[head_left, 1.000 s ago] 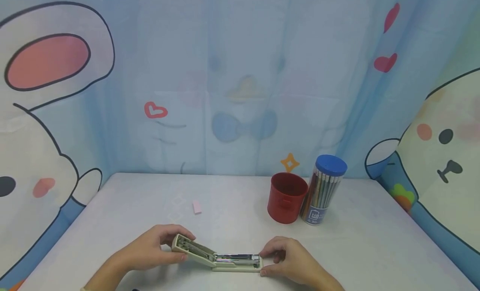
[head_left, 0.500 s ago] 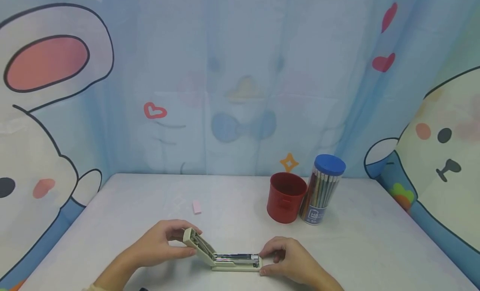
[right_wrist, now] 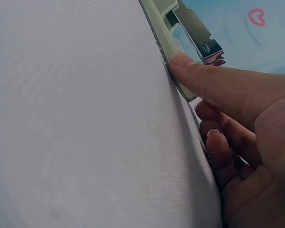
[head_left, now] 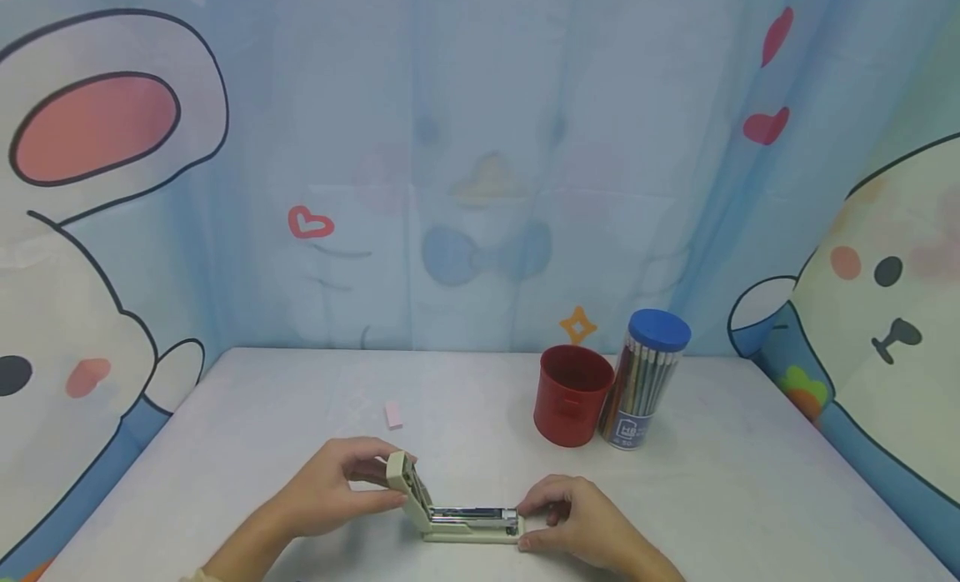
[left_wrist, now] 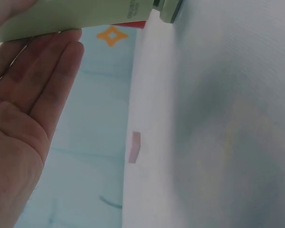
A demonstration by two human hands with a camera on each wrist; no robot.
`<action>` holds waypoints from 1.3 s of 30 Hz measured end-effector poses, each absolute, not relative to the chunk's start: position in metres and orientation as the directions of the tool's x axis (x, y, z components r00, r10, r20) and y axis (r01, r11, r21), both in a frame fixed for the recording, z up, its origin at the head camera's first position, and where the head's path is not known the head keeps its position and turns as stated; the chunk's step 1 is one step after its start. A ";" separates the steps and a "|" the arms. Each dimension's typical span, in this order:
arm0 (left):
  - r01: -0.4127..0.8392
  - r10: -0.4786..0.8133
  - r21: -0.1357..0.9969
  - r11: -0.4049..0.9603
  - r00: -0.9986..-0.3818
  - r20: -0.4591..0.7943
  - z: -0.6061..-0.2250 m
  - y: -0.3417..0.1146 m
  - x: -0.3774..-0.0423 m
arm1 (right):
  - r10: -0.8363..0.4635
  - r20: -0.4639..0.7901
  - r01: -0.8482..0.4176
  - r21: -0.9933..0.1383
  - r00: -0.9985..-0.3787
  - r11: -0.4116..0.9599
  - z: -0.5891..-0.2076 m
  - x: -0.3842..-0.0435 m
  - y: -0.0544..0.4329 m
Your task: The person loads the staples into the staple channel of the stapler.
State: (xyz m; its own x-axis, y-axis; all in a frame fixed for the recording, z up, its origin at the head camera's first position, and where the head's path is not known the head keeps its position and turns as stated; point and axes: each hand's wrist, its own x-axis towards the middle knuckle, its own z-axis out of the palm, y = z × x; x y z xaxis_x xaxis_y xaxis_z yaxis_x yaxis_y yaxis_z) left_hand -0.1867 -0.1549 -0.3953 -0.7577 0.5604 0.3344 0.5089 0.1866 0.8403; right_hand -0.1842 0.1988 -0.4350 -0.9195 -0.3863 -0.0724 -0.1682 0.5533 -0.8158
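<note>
Stapler lid (head_left: 410, 488) steeper, left hand (head_left: 337, 489) rightward

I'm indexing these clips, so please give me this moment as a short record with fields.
Stapler: pale green, opened up, base on the white table
Left hand: holds the stapler's raised top arm
Right hand: grips the free end of its base
Red cup: upright, left of the pencil tub
Pencil tub: blue lid on
Pink block: on the table
Backdrop: blue, cartoon print

Gap beyond stapler (head_left: 459, 528); red cup (head_left: 567, 415) blocks right.
</note>
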 end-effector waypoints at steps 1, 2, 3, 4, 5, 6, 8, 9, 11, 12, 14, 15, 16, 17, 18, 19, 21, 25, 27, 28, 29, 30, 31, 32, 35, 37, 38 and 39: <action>0.512 0.561 0.838 0.190 -0.757 0.335 -0.395 -0.154 -0.187 | -0.386 -0.074 -0.167 -0.815 -0.920 0.554 -0.435 -0.184 0.199; 0.514 0.562 0.836 0.193 -0.757 0.335 -0.394 -0.153 -0.187 | -0.386 -0.075 -0.167 -0.815 -0.919 0.556 -0.435 -0.184 0.199; 0.516 0.563 0.834 0.196 -0.755 0.336 -0.394 -0.152 -0.187 | -0.386 -0.078 -0.165 -0.814 -0.919 0.557 -0.435 -0.184 0.199; 0.520 0.564 0.831 0.198 -0.754 0.337 -0.394 -0.151 -0.187 | -0.386 -0.078 -0.165 -0.812 -0.919 0.559 -0.435 -0.184 0.199; 0.520 0.565 0.831 0.198 -0.753 0.337 -0.393 -0.150 -0.187 | -0.387 -0.076 -0.168 -0.811 -0.919 0.561 -0.435 -0.184 0.199; 0.522 0.566 0.829 0.199 -0.752 0.338 -0.393 -0.150 -0.187 | -0.386 -0.075 -0.170 -0.810 -0.919 0.562 -0.435 -0.184 0.199; 0.521 0.566 0.830 0.197 -0.752 0.338 -0.393 -0.148 -0.187 | -0.388 -0.068 -0.176 -0.810 -0.919 0.559 -0.435 -0.184 0.199; 0.528 0.567 0.828 0.188 -0.747 0.347 -0.394 -0.147 -0.187 | -0.388 -0.067 -0.176 -0.813 -0.919 0.556 -0.435 -0.184 0.198; 0.529 0.564 0.831 0.174 -0.745 0.356 -0.394 -0.144 -0.187 | -0.389 -0.064 -0.176 -0.817 -0.919 0.548 -0.436 -0.185 0.198; 0.531 0.562 0.831 0.167 -0.743 0.363 -0.395 -0.143 -0.187 | -0.389 -0.065 -0.173 -0.821 -0.919 0.545 -0.436 -0.184 0.198; 0.532 0.557 0.832 0.157 -0.744 0.370 -0.395 -0.140 -0.186 | -0.389 -0.067 -0.168 -0.825 -0.919 0.540 -0.436 -0.184 0.198; 0.533 0.557 0.832 0.151 -0.742 0.374 -0.395 -0.138 -0.186 | -0.388 -0.067 -0.167 -0.826 -0.919 0.538 -0.436 -0.184 0.198; 0.531 0.556 0.834 0.150 -0.743 0.373 -0.395 -0.137 -0.186 | -0.388 -0.067 -0.167 -0.826 -0.919 0.538 -0.436 -0.184 0.198; 0.533 0.555 0.833 0.147 -0.742 0.376 -0.396 -0.135 -0.186 | -0.387 -0.066 -0.168 -0.826 -0.920 0.538 -0.436 -0.184 0.198; 0.534 0.555 0.834 0.142 -0.740 0.379 -0.396 -0.134 -0.186 | -0.387 -0.065 -0.168 -0.826 -0.920 0.538 -0.435 -0.184 0.198; 0.535 0.554 0.834 0.138 -0.739 0.383 -0.396 -0.133 -0.186 | -0.386 -0.063 -0.169 -0.825 -0.920 0.539 -0.435 -0.184 0.198; 0.548 0.554 0.828 0.120 -0.729 0.403 -0.398 -0.130 -0.186 | -0.386 -0.059 -0.173 -0.824 -0.921 0.540 -0.436 -0.183 0.198; 0.576 0.543 0.809 0.115 -0.718 0.435 -0.399 -0.126 -0.186 | -0.388 -0.050 -0.183 -0.822 -0.920 0.539 -0.436 -0.183 0.198; 0.587 0.539 0.800 0.121 -0.716 0.444 -0.400 -0.124 -0.186 | -0.388 -0.048 -0.183 -0.824 -0.921 0.536 -0.436 -0.183 0.198; 0.592 0.537 0.796 0.124 -0.715 0.448 -0.400 -0.123 -0.185 | -0.387 -0.048 -0.183 -0.824 -0.921 0.536 -0.436 -0.183 0.198; 0.596 0.536 0.793 0.127 -0.714 0.450 -0.400 -0.122 -0.186 | -0.386 -0.049 -0.181 -0.824 -0.921 0.536 -0.436 -0.183 0.198; 0.600 0.539 0.790 0.128 -0.711 0.452 -0.399 -0.120 -0.186 | -0.384 -0.052 -0.177 -0.825 -0.922 0.536 -0.436 -0.183 0.198; 0.606 0.543 0.785 0.129 -0.705 0.455 -0.399 -0.118 -0.186 | -0.382 -0.055 -0.173 -0.826 -0.923 0.537 -0.436 -0.183 0.197; 0.613 0.548 0.779 0.132 -0.699 0.458 -0.398 -0.117 -0.186 | -0.380 -0.058 -0.169 -0.826 -0.923 0.538 -0.436 -0.183 0.198; 0.649 0.569 0.749 0.135 -0.669 0.478 -0.397 -0.111 -0.187 | -0.378 -0.062 -0.168 -0.820 -0.924 0.546 -0.436 -0.183 0.197; 0.674 0.581 0.725 0.138 -0.648 0.492 -0.396 -0.107 -0.187 | -0.380 -0.061 -0.173 -0.815 -0.923 0.552 -0.435 -0.183 0.197; 0.685 0.584 0.715 0.141 -0.641 0.498 -0.396 -0.106 -0.188 | -0.381 -0.059 -0.177 -0.812 -0.923 0.556 -0.435 -0.183 0.197; 0.692 0.587 0.708 0.143 -0.635 0.502 -0.395 -0.104 -0.188 | -0.382 -0.058 -0.180 -0.810 -0.922 0.558 -0.434 -0.183 0.197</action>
State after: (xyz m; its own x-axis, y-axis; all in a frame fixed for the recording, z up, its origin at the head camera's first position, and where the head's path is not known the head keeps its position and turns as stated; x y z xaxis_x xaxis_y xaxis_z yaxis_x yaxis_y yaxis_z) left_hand -0.1883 -0.1040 -0.3951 -0.6349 0.5870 0.5024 0.6920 0.1428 0.7076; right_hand -0.1825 0.1968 -0.4344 -0.9222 -0.3824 -0.0582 -0.1804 0.5583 -0.8098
